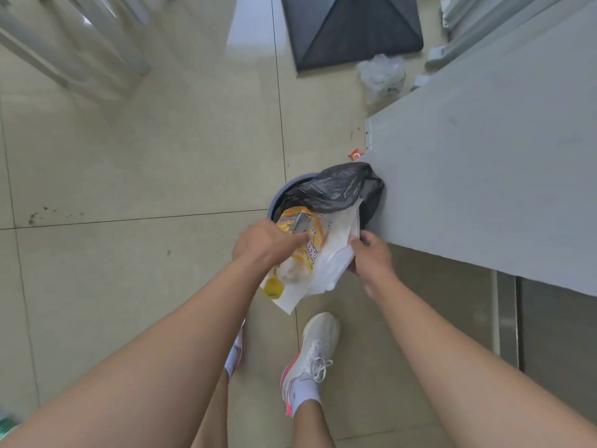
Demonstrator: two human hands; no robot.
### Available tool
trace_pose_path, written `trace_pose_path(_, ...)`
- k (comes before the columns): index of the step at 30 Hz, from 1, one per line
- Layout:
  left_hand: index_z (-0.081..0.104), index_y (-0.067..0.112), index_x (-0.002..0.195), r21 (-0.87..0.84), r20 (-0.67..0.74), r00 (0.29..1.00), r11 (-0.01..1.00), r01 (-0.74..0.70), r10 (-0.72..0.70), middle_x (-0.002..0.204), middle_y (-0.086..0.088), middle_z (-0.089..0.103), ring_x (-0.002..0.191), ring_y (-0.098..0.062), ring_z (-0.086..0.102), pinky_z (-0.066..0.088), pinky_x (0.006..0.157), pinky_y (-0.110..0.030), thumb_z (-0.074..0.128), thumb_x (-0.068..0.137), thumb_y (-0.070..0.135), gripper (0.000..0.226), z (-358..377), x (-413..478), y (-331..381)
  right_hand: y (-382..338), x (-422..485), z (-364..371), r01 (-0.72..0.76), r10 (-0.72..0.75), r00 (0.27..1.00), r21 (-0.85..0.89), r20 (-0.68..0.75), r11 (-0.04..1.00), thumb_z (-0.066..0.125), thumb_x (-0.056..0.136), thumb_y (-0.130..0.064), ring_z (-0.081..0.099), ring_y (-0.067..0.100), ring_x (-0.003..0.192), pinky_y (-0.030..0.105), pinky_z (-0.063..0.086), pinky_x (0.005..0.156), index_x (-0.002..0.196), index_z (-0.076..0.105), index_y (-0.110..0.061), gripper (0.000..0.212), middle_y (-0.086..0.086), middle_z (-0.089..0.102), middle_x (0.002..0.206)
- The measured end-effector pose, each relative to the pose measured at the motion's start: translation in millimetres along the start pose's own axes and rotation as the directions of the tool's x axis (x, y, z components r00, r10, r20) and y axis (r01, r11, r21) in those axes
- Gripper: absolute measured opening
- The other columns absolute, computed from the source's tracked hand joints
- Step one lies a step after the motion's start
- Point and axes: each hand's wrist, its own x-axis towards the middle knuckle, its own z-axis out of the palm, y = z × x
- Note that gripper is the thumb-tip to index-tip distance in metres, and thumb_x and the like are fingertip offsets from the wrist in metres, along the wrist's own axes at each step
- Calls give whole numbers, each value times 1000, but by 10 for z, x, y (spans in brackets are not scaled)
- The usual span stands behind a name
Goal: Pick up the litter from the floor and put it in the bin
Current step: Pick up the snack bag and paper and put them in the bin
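you are at the dropping-in step: both hands are at the mouth of the bin [281,197], which stands on the floor tight against the corner of the grey desk [484,176], with its black liner [336,187] bunched up over the far side of the rim. your left hand [263,242] has its grip closed around a yellow snack wrapper [302,250], pushing it down over the near rim, while your right hand [371,253] pinches the edge of a white plastic bag [336,240] that drapes out over the bin's front. neither piece looks fully inside yet, so the next move calls for pressing both past the rim and under the slumped liner, then letting go. more litter waits on the floor: a small red wrapper [356,154] just beyond the bin and a crumpled clear bag [382,77] farther off by the dark mat [352,27].
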Motion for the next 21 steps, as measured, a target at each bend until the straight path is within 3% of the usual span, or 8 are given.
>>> trace_pose_path(3, 67, 14, 93, 43, 1, 1000, 999, -3, 3, 94, -6, 72, 96, -31, 68, 53, 75, -34, 69, 75, 71, 59, 109, 179, 116, 37, -94, -58, 9, -13, 998, 55, 61, 998, 57, 103, -31, 76, 25, 94, 36, 62, 70, 107, 71, -23, 16, 5, 78, 102)
trace_pose_path(5, 69, 12, 109, 79, -24, 1000, 997, 6, -4, 111, -9, 71, 110, -34, 65, 56, 89, -40, 66, 77, 72, 69, 206, 260, 187, 83, -160, -82, 5, -4, 996, -19, 88, 1000, 62, 97, -25, 77, 24, 89, 35, 63, 66, 107, 72, -21, 14, 1, 79, 95)
trace_pose_path(8, 68, 11, 117, 121, -60, 998, 993, 3, 4, 119, -9, 68, 115, -32, 62, 55, 95, -45, 61, 77, 79, 79, 333, 338, 251, 116, -179, -5, 104, -81, 989, -193, 126, 976, 56, 91, -7, 75, 28, 89, 44, 64, 74, 107, 69, -23, 26, 1, 77, 94)
trace_pose_path(11, 58, 11, 133, 114, -112, 993, 993, -22, 34, 132, -11, 60, 126, -33, 53, 50, 100, -49, 54, 81, 81, 88, 399, 371, 270, -29, -145, 193, 197, -169, 977, -250, 130, 948, 49, 88, 0, 72, 19, 90, 34, 58, 77, 111, 73, -28, 44, -8, 76, 95)
trace_pose_path(13, 47, 15, 146, -5, -175, 977, 992, -123, 120, 140, -12, 51, 130, -35, 47, 45, 105, -50, 51, 89, 69, 78, 391, 389, 239, -147, -85, 324, 216, -192, 974, -244, 117, 946, 47, 87, 2, 72, 18, 91, 34, 59, 79, 116, 74, -28, 50, -8, 77, 97)
trace_pose_path(15, 52, 27, 144, -118, -245, 932, 946, -301, 266, 139, -5, 47, 126, -33, 51, 45, 105, -48, 54, 95, 49, 54, 380, 414, 145, -233, -18, 403, 211, -193, 976, -252, 97, 944, 47, 87, 2, 72, 22, 96, 39, 60, 86, 123, 71, -28, 53, -4, 76, 105)
trace_pose_path(18, 58, 35, 139, 86, -181, 888, 906, -415, 423, 143, 4, 46, 127, -28, 50, 42, 105, -46, 52, 97, 33, 43, 419, 422, -29, -256, -8, 408, 169, -143, 984, -319, 102, 933, 48, 93, -7, 69, 23, 99, 45, 60, 88, 130, 65, -28, 46, -2, 72, 116)
trace_pose_path(21, 49, 39, 146, 260, -46, 902, 877, -405, 430, 155, 3, 39, 134, -31, 43, 36, 104, -51, 46, 99, 32, 47, 418, 410, -99, -231, -164, 315, 171, -142, 985, -427, 100, 888, 51, 96, -20, 67, 17, 91, 39, 60, 78, 132, 61, -27, 38, -3, 69, 110)
